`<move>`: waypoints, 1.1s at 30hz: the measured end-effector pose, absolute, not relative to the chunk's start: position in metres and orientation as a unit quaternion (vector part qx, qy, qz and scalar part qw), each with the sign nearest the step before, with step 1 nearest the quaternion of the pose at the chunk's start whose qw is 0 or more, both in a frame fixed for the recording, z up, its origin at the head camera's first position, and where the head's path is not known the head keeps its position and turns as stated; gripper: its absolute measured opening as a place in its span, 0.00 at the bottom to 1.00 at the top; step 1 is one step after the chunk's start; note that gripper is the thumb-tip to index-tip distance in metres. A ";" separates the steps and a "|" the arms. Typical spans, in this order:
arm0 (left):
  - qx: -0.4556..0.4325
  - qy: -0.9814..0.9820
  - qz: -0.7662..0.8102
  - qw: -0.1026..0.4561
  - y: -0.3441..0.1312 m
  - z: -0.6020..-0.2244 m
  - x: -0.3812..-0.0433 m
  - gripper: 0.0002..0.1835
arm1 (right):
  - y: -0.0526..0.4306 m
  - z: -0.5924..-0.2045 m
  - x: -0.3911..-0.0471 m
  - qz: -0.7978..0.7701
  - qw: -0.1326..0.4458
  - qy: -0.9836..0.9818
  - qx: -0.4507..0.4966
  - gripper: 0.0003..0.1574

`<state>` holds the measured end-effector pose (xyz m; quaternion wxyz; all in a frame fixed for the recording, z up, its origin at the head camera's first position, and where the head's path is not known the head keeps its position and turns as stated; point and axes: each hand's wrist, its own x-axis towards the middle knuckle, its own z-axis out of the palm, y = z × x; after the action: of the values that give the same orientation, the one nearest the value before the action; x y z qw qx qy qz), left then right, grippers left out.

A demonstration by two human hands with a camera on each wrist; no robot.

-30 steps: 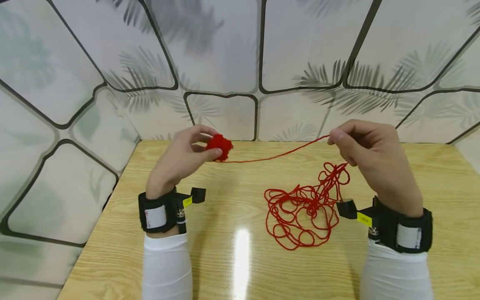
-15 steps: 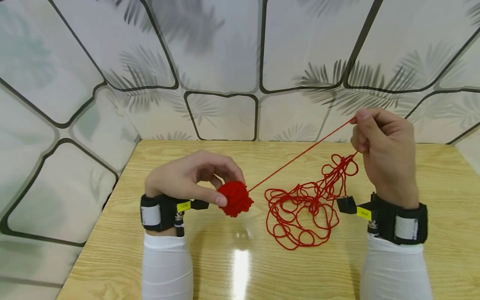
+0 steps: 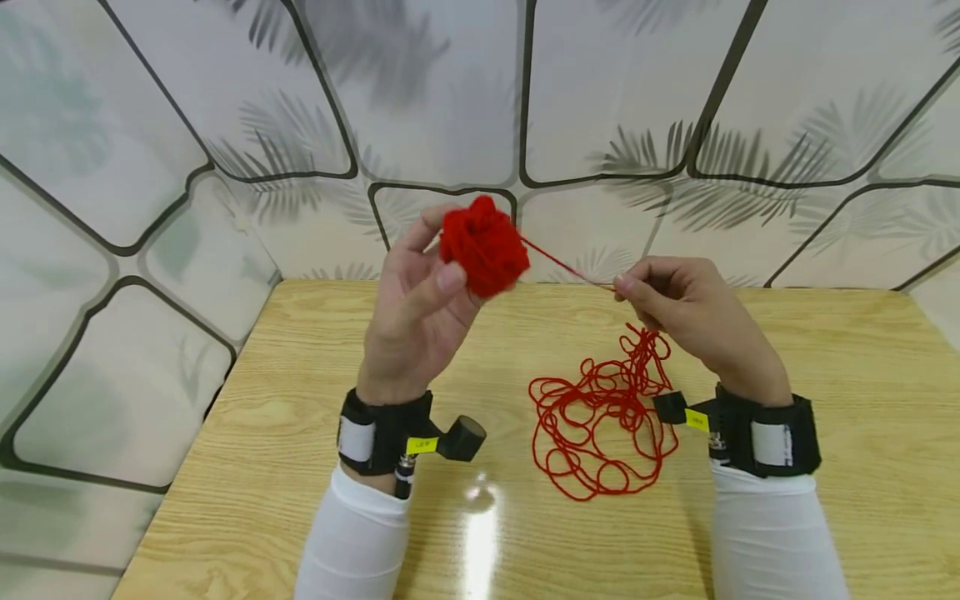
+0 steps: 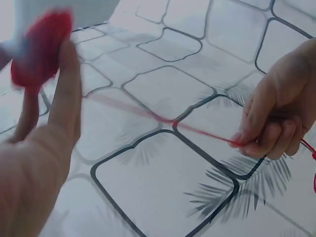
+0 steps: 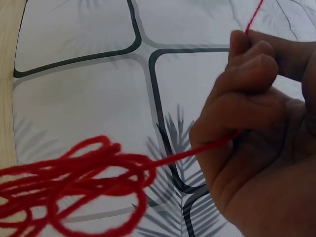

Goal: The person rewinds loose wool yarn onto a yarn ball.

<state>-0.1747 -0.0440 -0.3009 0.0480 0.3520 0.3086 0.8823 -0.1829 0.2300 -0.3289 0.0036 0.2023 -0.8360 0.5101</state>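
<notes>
My left hand (image 3: 420, 312) holds a red ball of yarn (image 3: 486, 248) up above the back of the table, thumb on its near side and fingers behind it. In the left wrist view the ball (image 4: 43, 49) is blurred. A strand of red yarn (image 3: 558, 262) runs from the ball to my right hand (image 3: 690, 312), which pinches it between thumb and forefinger. In the right wrist view the yarn (image 5: 197, 149) also comes out below the curled fingers (image 5: 247, 113) and leads to tangled loops (image 5: 98, 185). The loose red pile (image 3: 600, 425) lies on the table beneath the right hand.
The light wooden table (image 3: 262, 467) reaches back to a wall (image 3: 592, 225) patterned with dark lines and leaves. Another wall (image 3: 75, 317) stands along the left side. Both wrists wear black camera straps (image 3: 386, 437).
The left hand has lowered the ball, then raised it and turned it upright. The right hand rose and moved right, then came down and left; the pile's upper loops shifted with it.
</notes>
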 end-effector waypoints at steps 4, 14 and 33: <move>0.233 0.350 0.905 -0.059 -0.039 -0.303 -0.182 0.22 | 0.228 -0.328 -0.180 0.437 -0.051 -0.854 0.277 0.08; 0.142 0.569 0.795 -0.155 -0.034 -0.318 -0.193 0.21 | 0.222 -0.313 -0.162 0.404 -0.119 -0.826 0.374 0.05; 0.391 0.628 0.624 0.251 -0.031 -0.326 -0.188 0.17 | 0.214 -0.315 -0.168 0.652 0.090 -0.716 0.233 0.06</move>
<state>-0.1880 -0.0311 -0.3258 0.2512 0.3907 0.6279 0.6245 -0.1684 0.2144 -0.3152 0.0898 0.2329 -0.7162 0.6518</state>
